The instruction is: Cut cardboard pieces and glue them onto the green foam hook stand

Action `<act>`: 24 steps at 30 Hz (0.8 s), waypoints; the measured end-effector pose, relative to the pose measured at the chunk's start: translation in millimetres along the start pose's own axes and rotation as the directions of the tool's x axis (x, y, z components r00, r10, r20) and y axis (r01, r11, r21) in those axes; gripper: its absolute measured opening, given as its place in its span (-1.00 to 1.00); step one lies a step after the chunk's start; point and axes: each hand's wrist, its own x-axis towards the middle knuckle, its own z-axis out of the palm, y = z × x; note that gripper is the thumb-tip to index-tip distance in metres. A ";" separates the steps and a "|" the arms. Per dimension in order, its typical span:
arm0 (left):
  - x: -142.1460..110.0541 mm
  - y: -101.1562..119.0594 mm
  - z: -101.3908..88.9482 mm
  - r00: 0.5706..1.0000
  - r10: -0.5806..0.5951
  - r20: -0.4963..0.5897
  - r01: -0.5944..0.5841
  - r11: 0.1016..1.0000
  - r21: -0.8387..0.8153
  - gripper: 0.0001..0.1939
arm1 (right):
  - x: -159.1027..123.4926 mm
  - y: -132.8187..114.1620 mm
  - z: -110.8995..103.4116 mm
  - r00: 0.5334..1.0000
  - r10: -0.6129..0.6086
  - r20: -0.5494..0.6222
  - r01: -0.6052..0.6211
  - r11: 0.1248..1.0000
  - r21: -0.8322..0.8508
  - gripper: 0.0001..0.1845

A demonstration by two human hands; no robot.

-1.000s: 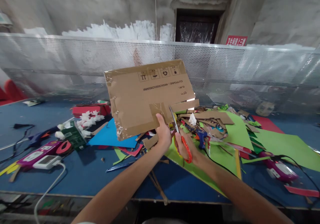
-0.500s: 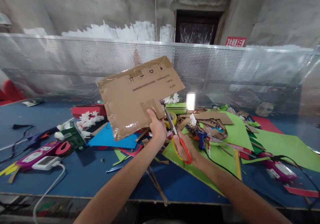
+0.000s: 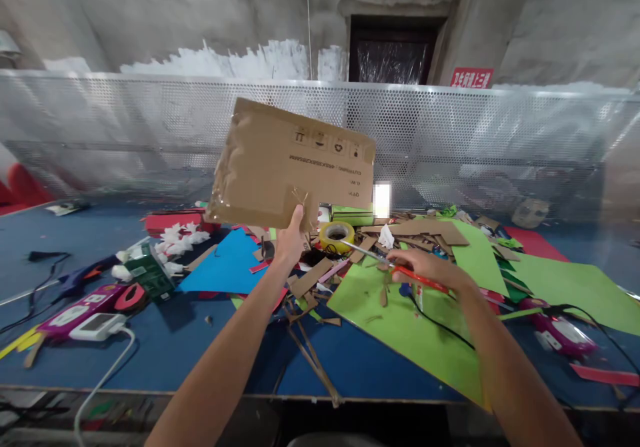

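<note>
A brown cardboard piece (image 3: 270, 160) with printed symbols and glossy tape is held up above the table. My left hand (image 3: 293, 237) grips its lower edge, thumb on the near face and the other fingers hidden behind. My right hand (image 3: 425, 268) is closed around red-handled scissors (image 3: 423, 279), whose blades point left and lie apart from the cardboard. Behind the blade tips sits a roll of yellow tape (image 3: 337, 236). Below my right hand lies a green sheet (image 3: 400, 327).
Cardboard scraps (image 3: 430, 230) are heaped mid-table. A blue sheet (image 3: 225, 264), green box (image 3: 147, 270) and purple device (image 3: 83, 310) lie left; another purple device (image 3: 563, 330) lies right, with cables. A perforated metal screen (image 3: 450, 147) stands along the back.
The cardboard has turned clockwise with my left hand, which moved slightly left. My right hand has drawn the scissors away to the right, off the cardboard's edge.
</note>
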 end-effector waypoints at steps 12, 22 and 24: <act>8.3 -2.6 3.3 0.972 0.130 0.198 -0.105 0.986 -0.131 -0.53 | -27.8 97.6 -29.8 0.802 0.538 -0.259 -0.596 0.750 -0.288 -0.43; 23.4 3.1 -1.4 0.994 0.065 0.088 -0.052 0.987 -0.149 -0.62 | -6.8 82.7 -17.7 0.789 0.461 -0.406 -0.560 0.812 -0.166 -0.73; 24.2 1.4 -2.6 0.990 0.085 0.111 -0.066 0.985 -0.161 -0.59 | 7.3 62.3 -13.9 0.821 0.257 -0.509 -0.331 0.942 -0.058 -0.80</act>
